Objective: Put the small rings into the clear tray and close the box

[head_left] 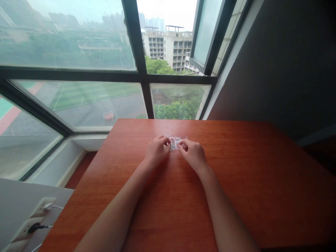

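A small clear plastic box (172,144) lies on the wooden table, showing two sections side by side. Small pinkish and metallic-looking bits show in its left section, too small to name. My left hand (156,151) is at the box's left side, thumb and fingers curled together near its edge. Over the right section, my right hand (194,154) has its thumb and forefinger pinched close. Whether either hand grips the box or a tiny piece is hidden by the fingers. Both forearms reach in from the near edge.
The reddish-brown table (249,182) spreads around both arms, its far edge close to a dark-framed window (147,77). One window pane (210,31) stands ajar. At lower left, a wall socket strip (27,225) holds a white and a black plug.
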`<state>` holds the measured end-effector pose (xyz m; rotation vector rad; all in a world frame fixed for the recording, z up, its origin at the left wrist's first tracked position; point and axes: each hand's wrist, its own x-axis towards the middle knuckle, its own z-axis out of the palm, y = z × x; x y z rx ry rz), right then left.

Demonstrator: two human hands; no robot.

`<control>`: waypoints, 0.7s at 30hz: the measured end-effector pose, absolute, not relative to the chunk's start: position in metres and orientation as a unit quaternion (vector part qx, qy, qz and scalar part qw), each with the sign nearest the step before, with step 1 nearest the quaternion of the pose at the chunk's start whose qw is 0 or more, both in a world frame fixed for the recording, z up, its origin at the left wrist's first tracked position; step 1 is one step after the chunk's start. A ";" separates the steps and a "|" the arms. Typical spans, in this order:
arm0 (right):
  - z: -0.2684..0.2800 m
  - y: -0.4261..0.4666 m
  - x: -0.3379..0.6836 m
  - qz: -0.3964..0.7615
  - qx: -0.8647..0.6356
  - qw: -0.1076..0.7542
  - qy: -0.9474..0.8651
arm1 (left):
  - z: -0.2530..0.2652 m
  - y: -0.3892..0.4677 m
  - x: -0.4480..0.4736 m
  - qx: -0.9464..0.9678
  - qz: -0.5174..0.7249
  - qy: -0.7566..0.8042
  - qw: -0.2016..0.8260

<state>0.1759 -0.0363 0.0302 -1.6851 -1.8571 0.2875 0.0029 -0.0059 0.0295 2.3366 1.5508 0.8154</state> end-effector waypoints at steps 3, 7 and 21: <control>0.030 -0.036 0.177 0.106 -0.638 0.301 -0.701 | 0.031 -0.006 0.002 0.792 0.285 0.527 0.116; 0.029 -0.035 0.178 0.103 -0.643 0.302 -0.696 | 0.033 -0.005 -0.001 0.789 0.288 0.529 0.120; 0.027 -0.034 0.182 0.095 -0.664 0.283 -0.685 | 0.034 0.001 -0.012 0.785 0.296 0.527 0.136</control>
